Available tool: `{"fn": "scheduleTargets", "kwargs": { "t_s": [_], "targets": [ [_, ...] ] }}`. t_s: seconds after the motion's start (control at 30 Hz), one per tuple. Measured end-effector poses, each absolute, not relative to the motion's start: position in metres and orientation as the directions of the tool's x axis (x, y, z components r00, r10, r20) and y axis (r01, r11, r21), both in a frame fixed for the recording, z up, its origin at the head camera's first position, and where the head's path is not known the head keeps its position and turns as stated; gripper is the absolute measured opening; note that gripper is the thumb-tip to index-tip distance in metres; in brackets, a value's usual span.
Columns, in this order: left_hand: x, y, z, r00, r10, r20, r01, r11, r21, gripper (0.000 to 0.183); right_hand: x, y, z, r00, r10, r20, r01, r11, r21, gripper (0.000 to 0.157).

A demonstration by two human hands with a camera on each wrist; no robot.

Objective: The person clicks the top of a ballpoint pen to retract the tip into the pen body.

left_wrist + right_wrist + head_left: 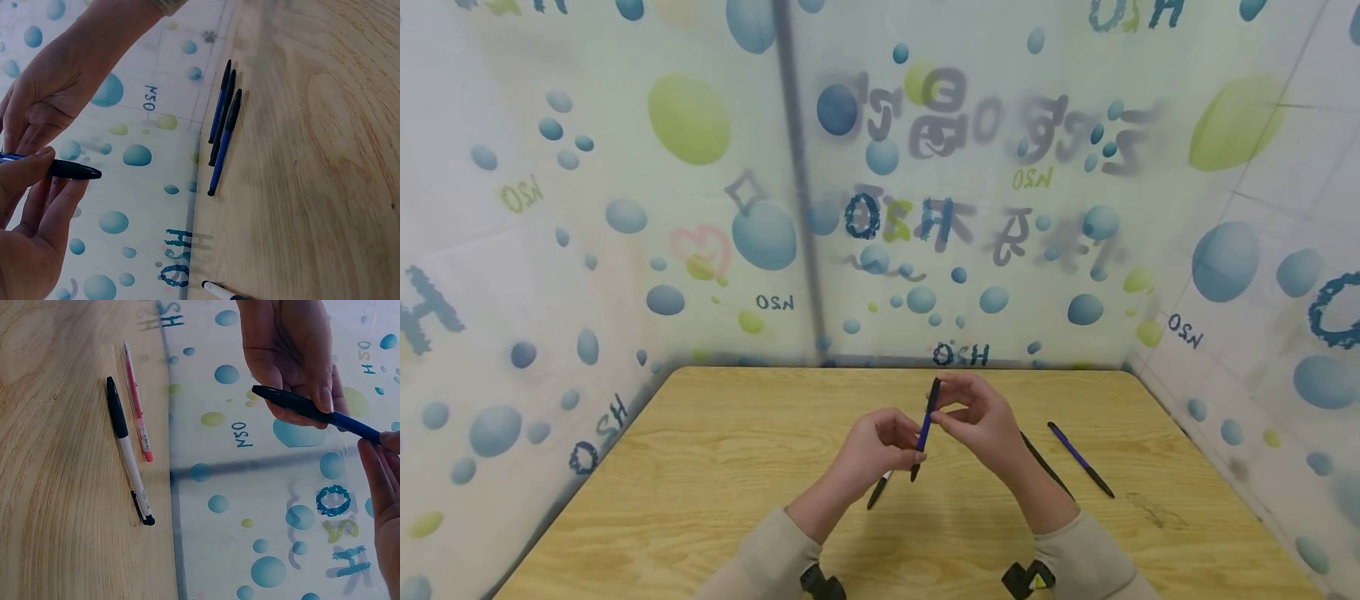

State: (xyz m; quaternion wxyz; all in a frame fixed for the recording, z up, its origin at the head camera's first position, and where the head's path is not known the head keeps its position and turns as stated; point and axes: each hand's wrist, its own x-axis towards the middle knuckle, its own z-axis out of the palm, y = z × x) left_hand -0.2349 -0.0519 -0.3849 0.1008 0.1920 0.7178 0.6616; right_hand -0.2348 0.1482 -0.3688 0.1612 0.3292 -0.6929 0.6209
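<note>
Both hands are on one blue pen [924, 433] with black ends, raised above the table and tilted. My left hand [880, 443] pinches its lower part between thumb and fingers, near the black tip. Higher up, my right hand [976, 417] pinches the pen by its upper part with thumb and fingertips. The black grip end [75, 169] juts past the left thumb in the left wrist view. Seen from the right wrist, the pen's blue barrel [353, 425] spans the gap between the two hands.
Right of the hands lie a blue pen [1081, 458] and a dark pen [1047, 465] partly behind the right wrist; the left wrist view shows another blue pen [219, 106]. A white-and-black pen [128, 453] and a pink pen [137, 403] lie side by side. Printed curtains surround the wooden table [737, 433].
</note>
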Motion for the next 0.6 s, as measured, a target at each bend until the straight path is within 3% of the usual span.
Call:
{"fn": "scheduleTargets", "kwargs": {
  "t_s": [0.4,0.6],
  "targets": [
    [-0.243,-0.076,-0.385,-0.903,0.401,0.152,0.247,0.196,0.949,0.021,-0.243,0.156,-0.367,-0.691,-0.328,0.644,-0.717,0.194,-0.669,0.052],
    [-0.251,-0.096,-0.384,-0.917,0.364,0.166,0.27,0.256,0.928,0.024,-0.246,0.166,-0.369,-0.718,-0.359,0.596,-0.694,0.297,-0.656,0.055]
  ]
}}
